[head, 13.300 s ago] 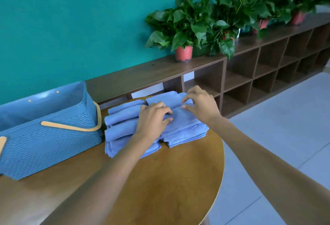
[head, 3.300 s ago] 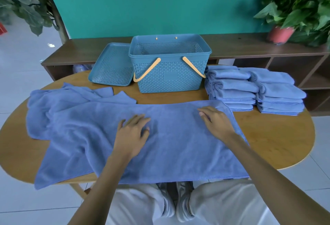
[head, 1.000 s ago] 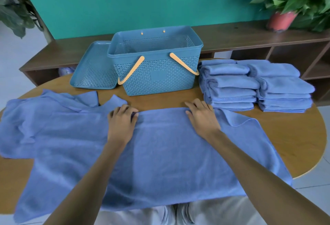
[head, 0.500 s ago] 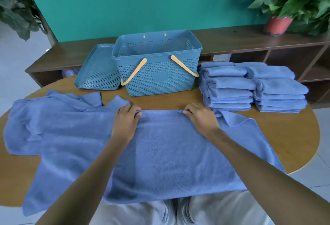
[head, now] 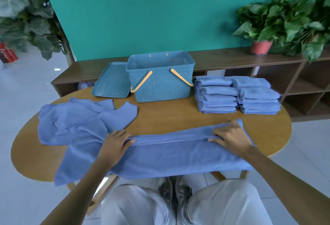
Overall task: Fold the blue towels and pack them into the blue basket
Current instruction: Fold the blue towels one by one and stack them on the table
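A blue towel (head: 169, 155) lies spread across the near edge of the round wooden desk (head: 169, 117), its near side hanging over the rim above the person's knees. Its far edge is doubled over into a narrow band running left to right. The left hand (head: 114, 146) pinches the left end of that band, fingers (head: 129, 141) curled onto the fold. The right hand (head: 230, 135) grips the right end, fingers (head: 217, 136) curled round the gathered cloth.

A second, unfolded blue towel (head: 80, 119) lies rumpled on the left part of the desk, partly under the first one.

On the far side, near the middle, stands the blue basket (head: 160, 82), upright, its two tan handles (head: 181, 77) dropped down against the front wall. The basket's lid (head: 110, 82) lies just to its left, touching it. To the right of the basket sit two stacks of folded towels (head: 237, 94), side by side.

Behind the desk runs a low brown shelf (head: 232, 59) against a teal wall (head: 142, 10), with a potted plant (head: 278, 19) in a red pot at the right.
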